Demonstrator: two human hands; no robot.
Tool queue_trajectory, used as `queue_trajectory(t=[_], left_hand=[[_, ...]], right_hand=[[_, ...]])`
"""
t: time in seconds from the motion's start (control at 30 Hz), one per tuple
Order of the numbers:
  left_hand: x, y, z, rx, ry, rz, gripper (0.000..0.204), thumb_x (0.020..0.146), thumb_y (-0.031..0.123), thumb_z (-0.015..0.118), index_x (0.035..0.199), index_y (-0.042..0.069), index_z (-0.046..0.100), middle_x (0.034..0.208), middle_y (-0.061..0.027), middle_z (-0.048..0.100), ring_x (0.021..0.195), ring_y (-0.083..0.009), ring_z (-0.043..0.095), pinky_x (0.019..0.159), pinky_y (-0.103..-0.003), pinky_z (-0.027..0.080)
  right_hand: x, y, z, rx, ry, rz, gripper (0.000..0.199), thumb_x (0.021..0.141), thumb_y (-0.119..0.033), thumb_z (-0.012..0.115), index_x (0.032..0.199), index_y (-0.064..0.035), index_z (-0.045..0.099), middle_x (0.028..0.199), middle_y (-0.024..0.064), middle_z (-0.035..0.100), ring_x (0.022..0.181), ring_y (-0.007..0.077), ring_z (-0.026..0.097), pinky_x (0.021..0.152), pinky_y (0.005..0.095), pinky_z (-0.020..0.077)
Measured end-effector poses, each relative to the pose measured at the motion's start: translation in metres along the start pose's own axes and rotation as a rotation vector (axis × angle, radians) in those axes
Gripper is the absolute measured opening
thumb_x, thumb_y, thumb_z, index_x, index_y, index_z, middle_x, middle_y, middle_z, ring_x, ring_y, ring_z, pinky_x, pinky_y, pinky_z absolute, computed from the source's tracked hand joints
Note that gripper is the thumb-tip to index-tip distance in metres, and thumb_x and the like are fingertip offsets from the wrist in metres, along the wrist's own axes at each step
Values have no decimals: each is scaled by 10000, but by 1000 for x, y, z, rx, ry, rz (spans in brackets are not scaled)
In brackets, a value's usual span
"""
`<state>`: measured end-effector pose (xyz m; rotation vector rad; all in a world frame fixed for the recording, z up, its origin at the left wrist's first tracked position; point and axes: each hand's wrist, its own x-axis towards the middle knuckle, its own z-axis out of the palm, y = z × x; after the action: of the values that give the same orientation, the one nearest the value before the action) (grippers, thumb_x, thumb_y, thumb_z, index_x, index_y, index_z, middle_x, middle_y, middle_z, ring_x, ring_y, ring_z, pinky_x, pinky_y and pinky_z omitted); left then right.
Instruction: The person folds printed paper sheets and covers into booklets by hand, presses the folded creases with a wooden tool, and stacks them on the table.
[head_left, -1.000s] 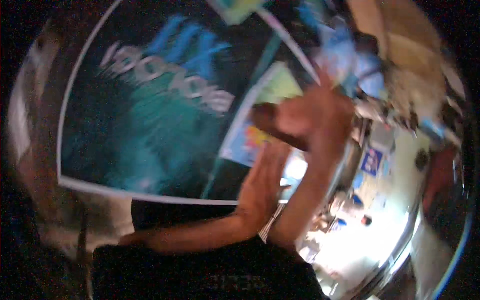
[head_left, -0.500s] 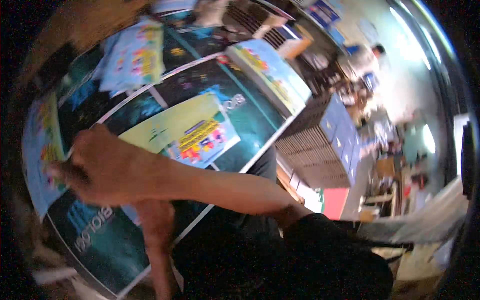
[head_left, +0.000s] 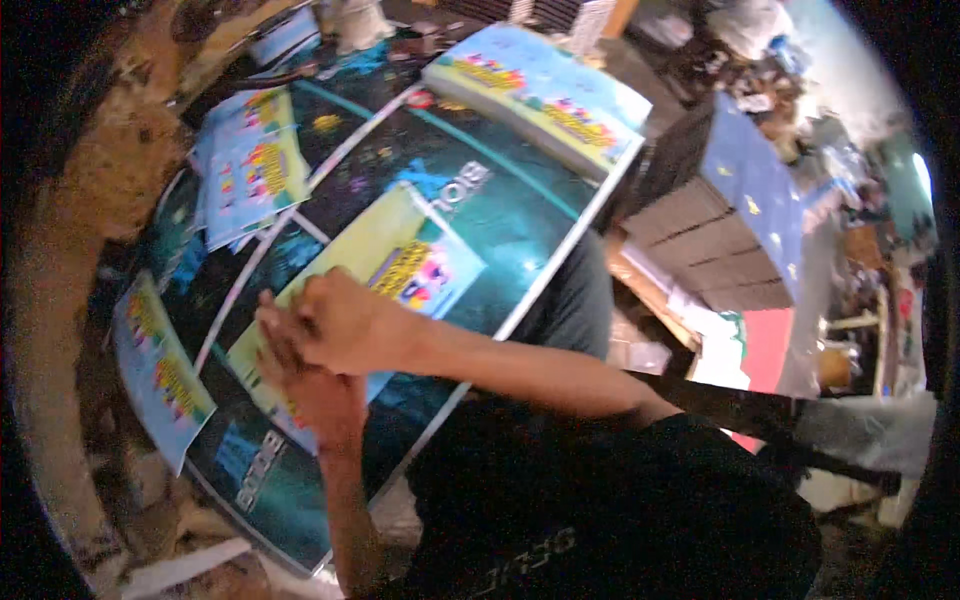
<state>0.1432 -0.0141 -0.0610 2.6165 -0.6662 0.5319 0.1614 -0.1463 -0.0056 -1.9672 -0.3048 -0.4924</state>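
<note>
A printed sheet (head_left: 440, 245) in yellow-green and blue lies aslant on the dark table panel, with bright lettering and small figures on it. My right hand (head_left: 350, 318) is curled into a fist over the sheet's left part; what its fingers hold, if anything, is hidden. Close against it, my left hand (head_left: 335, 398) rests on the sheet's lower left part, its fingers stretched out and partly covered by the right hand. Another printed sheet or thin stack (head_left: 165, 375) sits at the table's left edge, its lower end overhanging.
Loose printed sheets (head_left: 255, 170) lie fanned at the table's far left. A thick neat stack of similar sheets (head_left: 545, 95) stands at its far right. Beyond the right edge rises a tall stack of blue-topped boards or books (head_left: 740, 210), beside a red panel (head_left: 768, 350).
Both hands have come from the left sheets onto the middle sheet, the right one ending beside the left. The view has tilted down, and a person in the background is out of it.
</note>
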Motion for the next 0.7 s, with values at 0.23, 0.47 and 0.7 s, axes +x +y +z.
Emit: queue_trajectory(t=[0.23, 0.47, 0.7], left_hand=[[11, 11, -3, 354, -183, -3, 655, 990, 438, 428, 1520, 73, 307, 1586, -171, 249, 1468, -366, 210, 1166, -565, 92], [18, 24, -5, 335, -181, -18, 576, 1011, 428, 404, 1518, 162, 346, 1573, -150, 290, 1451, -343, 261, 1164, -562, 110], [14, 19, -2, 288, -203, -23, 566, 1015, 428, 392, 1511, 157, 358, 1551, -160, 328, 1430, -354, 298, 1157, -560, 146]], right_hand=[[40, -26, -108, -105, -223, 91, 592, 998, -377, 500, 577, 30, 591, 479, 168, 564, 437, 259, 606, 481, 377, 498], [33, 40, -112, -39, -112, 305, 573, 1000, -393, 496, 610, 0, 645, 441, 103, 554, 407, 182, 591, 461, 329, 503], [57, 8, -159, -3, -143, 407, 630, 968, -442, 514, 550, 18, 616, 486, 118, 593, 452, 247, 616, 544, 384, 545]])
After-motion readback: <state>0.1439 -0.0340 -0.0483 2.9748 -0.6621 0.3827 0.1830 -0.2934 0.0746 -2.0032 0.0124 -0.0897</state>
